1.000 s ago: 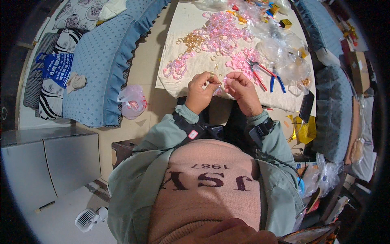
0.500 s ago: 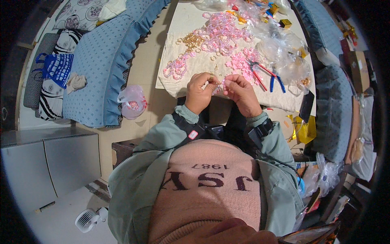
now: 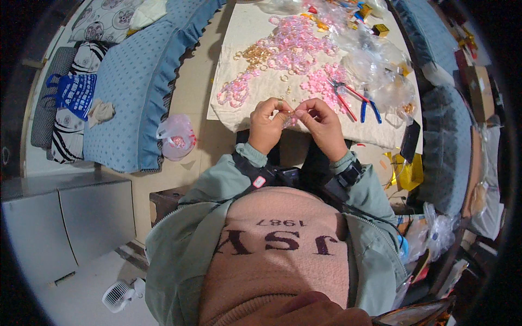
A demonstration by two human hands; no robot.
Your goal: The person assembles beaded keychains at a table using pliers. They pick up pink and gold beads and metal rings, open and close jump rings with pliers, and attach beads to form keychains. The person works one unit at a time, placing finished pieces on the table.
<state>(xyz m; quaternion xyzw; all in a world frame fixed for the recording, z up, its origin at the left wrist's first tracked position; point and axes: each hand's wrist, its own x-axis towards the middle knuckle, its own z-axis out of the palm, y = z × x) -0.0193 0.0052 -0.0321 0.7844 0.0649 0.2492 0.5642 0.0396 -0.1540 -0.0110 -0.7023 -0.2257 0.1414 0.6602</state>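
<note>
At the near edge of a cloth-covered table (image 3: 220, 60), my left hand (image 3: 266, 124) and my right hand (image 3: 321, 126) meet fingertip to fingertip. Both are closed in a pinch on a small string of pink beads (image 3: 291, 120), partly hidden by the fingers. Just beyond lie a few small gold pieces (image 3: 289, 92) and a gold ring (image 3: 284, 78). Loose pink beads (image 3: 321, 84) are heaped right of centre. Farther back spreads a pile of pink beaded strands (image 3: 296, 43), with gold rings (image 3: 255, 56) at its left and a beaded loop (image 3: 232, 93) nearer.
Red-handled pliers (image 3: 345, 103) and blue-handled pliers (image 3: 372, 108) lie right of my hands. Clear plastic bags (image 3: 375, 60) cover the table's right side. A black phone-like slab (image 3: 410, 136) rests at the right corner. A blue sofa (image 3: 130, 92) and a plastic bag (image 3: 176, 138) are on the left.
My right hand has turned slightly, its fingers drawing closer to the left fingertips. The beads between the hands have shifted a little; the left hand has hardly moved.
</note>
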